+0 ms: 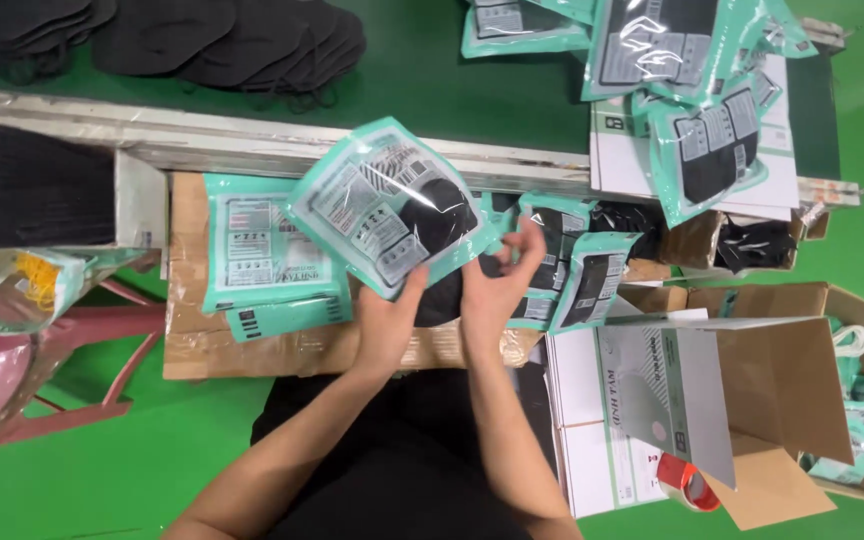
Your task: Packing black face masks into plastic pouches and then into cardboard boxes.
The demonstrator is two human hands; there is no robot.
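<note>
Currently, progress: one teal mask pouch is in hand; a small stack of pouches lies flat on the cardboard sheet, and more filled pouches sit heaped to the right.
Left to do: judging by the loose black masks piled on the green belt, plenty remain unpacked.
Left hand: raised from below, fingers closed on the pouch's lower edge, holding it tilted above the cardboard.
Right hand: half open, fingers curled and spread, just beside the pouch's right edge; it grips nothing that I can see.
Surroundings: open cardboard box and white cartons at right, red tape roll below them.
</note>
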